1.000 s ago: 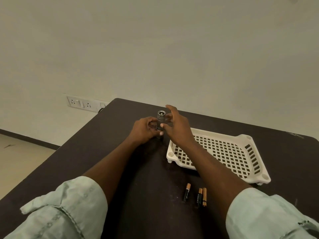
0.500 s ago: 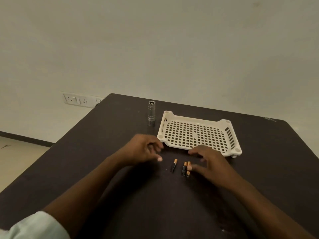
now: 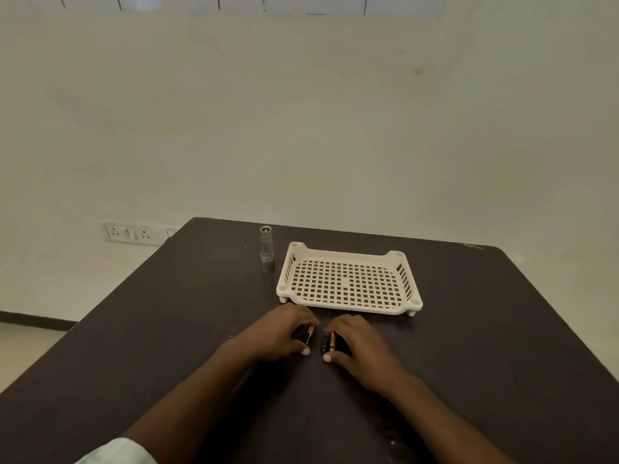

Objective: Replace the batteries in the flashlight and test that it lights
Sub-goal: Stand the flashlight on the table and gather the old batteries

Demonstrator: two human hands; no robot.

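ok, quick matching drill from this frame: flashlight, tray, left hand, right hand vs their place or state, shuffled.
Things:
1. flashlight
2. tray
3. left hand
4. right hand

States:
A. closing on two batteries side by side
B. standing upright, untouched
C. empty, right of the flashlight
D. closing on a single battery

Pairs: 1-B, 2-C, 3-D, 4-A

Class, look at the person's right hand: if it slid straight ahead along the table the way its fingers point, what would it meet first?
Probably the batteries under the right hand, then likely the left hand.
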